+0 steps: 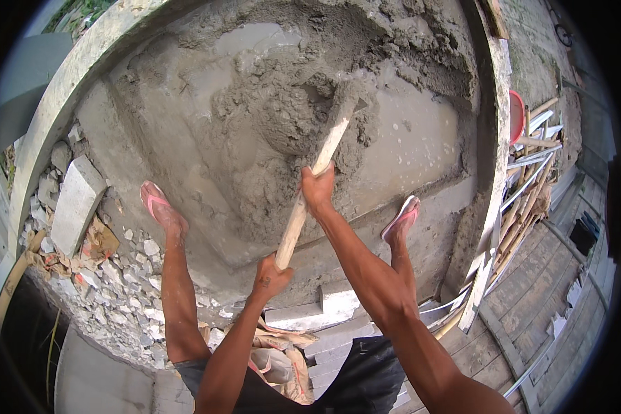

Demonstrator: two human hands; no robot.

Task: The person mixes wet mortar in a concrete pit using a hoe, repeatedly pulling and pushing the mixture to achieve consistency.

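Observation:
Both my hands are closed around the pale wooden handle of a hoe [294, 231], which slants up and to the right. My left hand [272, 278] grips the handle's near end. Farther up, about midway along it, my right hand [317, 188] is wrapped around the wood. The hoe's far end is coated in grey and its blade is mostly hidden in wet mortar [269, 121]. The mortar is heaped in the middle and at the back, with watery slurry [410, 138] pooled to the right.
My feet, in pink-strapped flip-flops, stand on either side. A concrete rim [48, 117] curves along the left. Broken stones [121, 293] and a concrete block [78, 205] lie at left. Paper sacks [297, 376] are near my legs. Bamboo poles [524, 207] and a red basin [516, 116] are right.

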